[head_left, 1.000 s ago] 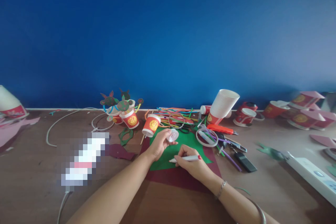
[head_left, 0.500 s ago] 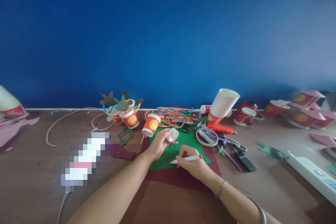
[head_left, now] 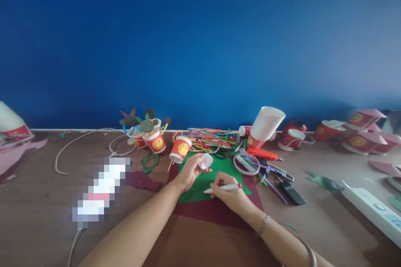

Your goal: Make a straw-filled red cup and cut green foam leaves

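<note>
Compared with a second ago, the marker (head_left: 231, 187) sits slightly farther right over the green sheet (head_left: 194, 192), its red end a touch higher — and the right hand (head_left: 231, 197) has shifted with it. The view edged over too — the power strip (head_left: 368, 204) appears farther left.

No words, brands or numbers you can read here. Only sign you can make out: the yellow round emblem with red marks. You'll find it on the tilted cup (head_left: 176, 156) mid-surface, on the cup with a figure on it (head_left: 152, 138) to its left, and on the red part at the base of the white cup stack (head_left: 267, 124). Same yellow patch, blurred, on the pink-topped cups (head_left: 376, 122) far right. Red marks look like characters, too soft for you to read. Power strip (head_left: 368, 204) markings: too small. Bright block (head_left: 100, 190), left: pixelated, unreadable.
</note>
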### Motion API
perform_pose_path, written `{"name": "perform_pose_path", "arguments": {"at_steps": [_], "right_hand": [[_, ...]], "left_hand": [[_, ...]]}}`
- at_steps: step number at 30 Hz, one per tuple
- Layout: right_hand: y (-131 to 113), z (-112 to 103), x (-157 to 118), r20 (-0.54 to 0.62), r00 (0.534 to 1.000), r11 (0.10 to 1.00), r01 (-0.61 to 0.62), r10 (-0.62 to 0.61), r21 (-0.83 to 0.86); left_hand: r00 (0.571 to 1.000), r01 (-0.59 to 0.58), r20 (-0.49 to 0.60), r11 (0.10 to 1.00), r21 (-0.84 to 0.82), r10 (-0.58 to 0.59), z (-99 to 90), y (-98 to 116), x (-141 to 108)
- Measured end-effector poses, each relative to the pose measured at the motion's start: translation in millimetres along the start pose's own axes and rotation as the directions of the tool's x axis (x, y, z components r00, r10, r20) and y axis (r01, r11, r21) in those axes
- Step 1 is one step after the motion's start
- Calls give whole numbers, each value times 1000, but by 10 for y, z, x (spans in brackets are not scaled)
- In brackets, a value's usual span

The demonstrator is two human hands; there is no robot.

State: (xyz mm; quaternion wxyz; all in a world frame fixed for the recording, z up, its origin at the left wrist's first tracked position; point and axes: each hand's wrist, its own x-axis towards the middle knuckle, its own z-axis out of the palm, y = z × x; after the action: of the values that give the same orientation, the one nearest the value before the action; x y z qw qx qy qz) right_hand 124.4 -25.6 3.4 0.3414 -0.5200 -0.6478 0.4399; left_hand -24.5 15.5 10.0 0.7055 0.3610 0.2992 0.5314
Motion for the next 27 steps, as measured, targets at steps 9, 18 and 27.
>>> {"name": "perform_pose_path", "arguments": {"at_steps": [9,18,27], "right_hand": [[5,12,-12,3,1000,1000,15,-15,-10],[18,2,-8,-28,999,999,14,-16,-51],[60,7,13,-34,999,999,16,-17,-37]], "left_hand": [[1000,3,0,1000,1,-3,4,2,5],[1000,4,3,1000,-2,-4,3,6,4],[1000,-3,6,1000,-7,3,-15,-14,11]]}}
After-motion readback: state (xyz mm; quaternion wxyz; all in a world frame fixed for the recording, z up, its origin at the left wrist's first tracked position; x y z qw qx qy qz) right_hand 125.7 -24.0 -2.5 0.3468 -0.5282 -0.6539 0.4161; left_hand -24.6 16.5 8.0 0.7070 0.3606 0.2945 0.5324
